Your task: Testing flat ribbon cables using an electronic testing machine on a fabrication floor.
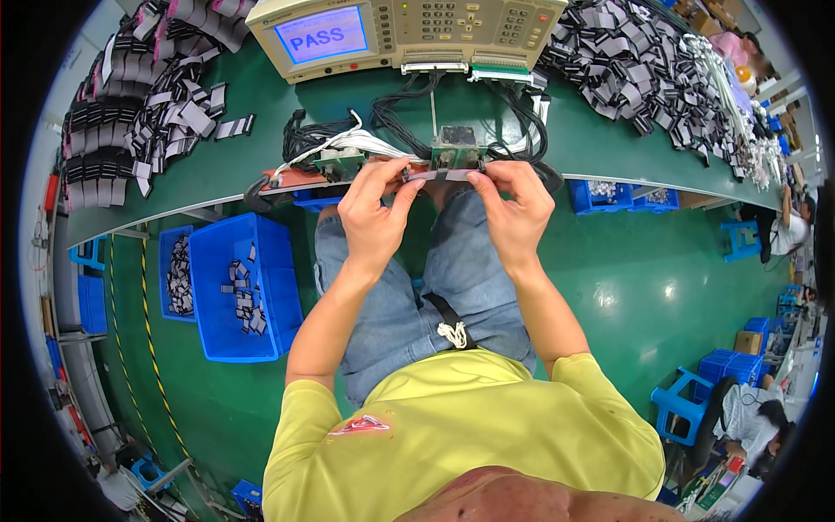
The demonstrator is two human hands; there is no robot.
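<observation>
A short grey ribbon cable (442, 175) with dark ends stretches between my two hands at the bench's front edge. My left hand (377, 204) pinches its left end between thumb and fingers. Its right end is pinched by my right hand (513, 202). Just beyond the cable stands a test fixture (457, 150), a green circuit board with a dark block on top. Whether the cable's ends touch the fixture, I cannot tell. White and black wires (370, 142) run to the fixture from the left.
A beige tester (404, 35) with a lit screen stands at the back. Ribbon cables lie heaped at the left (183, 113) and right (626, 65). A blue bin (209, 287) with cables sits on the floor at left. Blue stools (683, 404) and people are at right.
</observation>
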